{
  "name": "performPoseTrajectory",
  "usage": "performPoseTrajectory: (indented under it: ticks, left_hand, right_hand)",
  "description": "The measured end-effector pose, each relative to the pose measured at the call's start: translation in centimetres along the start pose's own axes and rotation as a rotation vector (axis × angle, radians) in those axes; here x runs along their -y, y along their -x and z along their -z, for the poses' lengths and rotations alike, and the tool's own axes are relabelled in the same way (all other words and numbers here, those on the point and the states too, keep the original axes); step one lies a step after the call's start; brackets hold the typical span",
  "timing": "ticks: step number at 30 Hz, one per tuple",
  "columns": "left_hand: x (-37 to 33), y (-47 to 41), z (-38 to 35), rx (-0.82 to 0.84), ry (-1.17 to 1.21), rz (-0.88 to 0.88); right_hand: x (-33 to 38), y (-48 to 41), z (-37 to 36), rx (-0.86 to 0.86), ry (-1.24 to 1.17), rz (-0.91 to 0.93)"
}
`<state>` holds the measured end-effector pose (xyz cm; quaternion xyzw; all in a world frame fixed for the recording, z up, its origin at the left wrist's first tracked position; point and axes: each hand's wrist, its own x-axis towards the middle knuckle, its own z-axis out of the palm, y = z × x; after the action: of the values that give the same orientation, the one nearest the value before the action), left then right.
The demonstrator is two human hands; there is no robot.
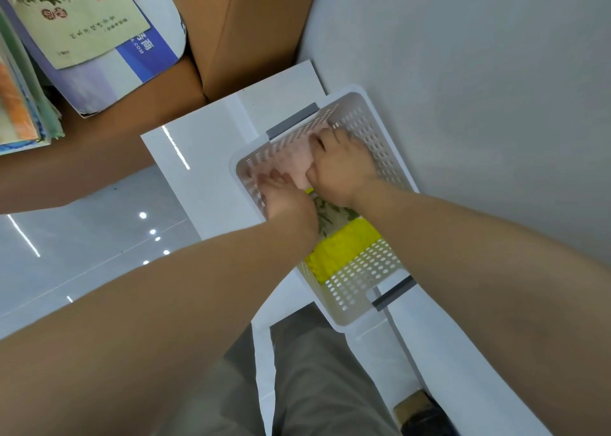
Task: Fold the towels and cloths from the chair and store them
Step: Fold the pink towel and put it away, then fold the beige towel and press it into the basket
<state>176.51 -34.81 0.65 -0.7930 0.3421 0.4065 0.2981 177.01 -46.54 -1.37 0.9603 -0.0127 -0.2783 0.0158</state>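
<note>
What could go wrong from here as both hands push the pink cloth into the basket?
1. The left hand and right hand press on the pink cloth; it may bunch and lose its fold.
2. The basket rests on a glossy white shelf; hard pushing could slide it.
3. The leaf cloth beside it may get rumpled.

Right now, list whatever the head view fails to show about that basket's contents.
1. Leaf-print cloth, head view: largely covered by both wrists.
2. Right hand fingertips, head view: tucked down behind the pink cloth.
3. White basket floor, head view: buried under cloths.
</note>
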Motion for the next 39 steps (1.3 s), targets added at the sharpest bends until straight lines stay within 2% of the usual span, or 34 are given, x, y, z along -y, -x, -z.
performPoseTrajectory:
  ticks: [3, 6, 11, 15, 18, 20, 25, 29, 35, 39]
  left_hand:
    - [0.3, -0.3, 0.0, 0.042, 0.077, 0.063]
    - [0.1, 0.4, 1.0, 0.07, 0.032, -0.016]
    - [0.7, 0.1, 1.0, 0.092, -0.029, -0.069]
    - [1.2, -0.2, 1.0, 0.135, -0.062, -0.099]
    - [1.7, 1.3, 1.6, 0.144, -0.04, -0.07]
    - [2.3, 3.9, 2.8, 0.089, -0.023, -0.117]
    - [4.1, 14.1, 5.8, -0.063, 0.153, -0.243]
    - [5.9, 19.1, 6.2, -0.106, 0.322, -0.247]
    - [8.5, 22.1, 6.3, -0.32, 0.428, -0.29]
    - [8.9, 24.1, 6.1, -0.422, 0.378, -0.424]
  right_hand:
    - [-0.2, 0.1, -0.6, -0.01, 0.073, 0.07]
    - [-0.1, 0.5, -0.3, -0.017, 0.128, 0.082]
    - [0.6, 0.8, -0.9, 0.085, 0.149, 0.019]
    - [1.6, -0.1, -2.0, 0.175, 0.043, -0.087]
    - [1.3, 0.8, 0.0, 0.202, -0.006, -0.048]
    - [0.8, 2.4, 2.1, 0.211, -0.04, -0.031]
    - [0.8, 10.8, 6.8, 0.232, -0.333, -0.112]
    - [1.7, 18.1, 9.8, 0.221, -0.576, -0.241]
    - [3.2, 25.1, 11.8, 0.021, -1.002, -0.596]
    - [4.9, 28.4, 11.2, -0.154, -1.237, -0.844]
